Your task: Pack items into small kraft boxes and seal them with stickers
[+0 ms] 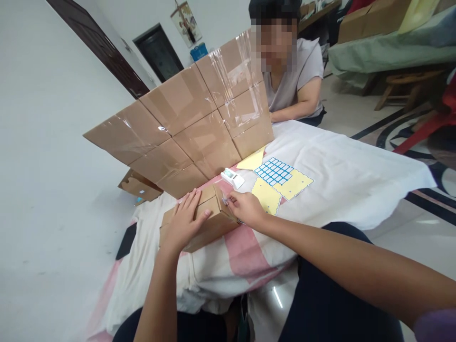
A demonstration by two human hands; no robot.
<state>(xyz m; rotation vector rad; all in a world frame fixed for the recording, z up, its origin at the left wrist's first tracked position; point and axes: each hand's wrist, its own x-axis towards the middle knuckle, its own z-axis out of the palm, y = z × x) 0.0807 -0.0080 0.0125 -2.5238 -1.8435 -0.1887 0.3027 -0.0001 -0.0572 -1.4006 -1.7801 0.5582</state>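
Observation:
A small brown cardboard box [209, 207] lies closed on the cloth-covered table in front of me. My left hand [185, 216] rests flat across its top with fingers spread. At the box's right end, my right hand [245, 207] pinches a small shiny bit that looks like clear tape [225, 201]; my fingers partly hide it. Just behind the box stands a small white tape dispenser [232, 178]. Right of it lie a sheet of blue-bordered labels [273, 171] and yellow scallop-edged sheets [266, 194].
A tall taped cardboard panel [185, 123] stands across the table's far side. Behind its right end sits another person [302, 80]. A dark flat object [126, 241] lies at the left table edge. An open carton [138, 186] is beyond the panel's left end. White cloth [342, 171] covers the right side.

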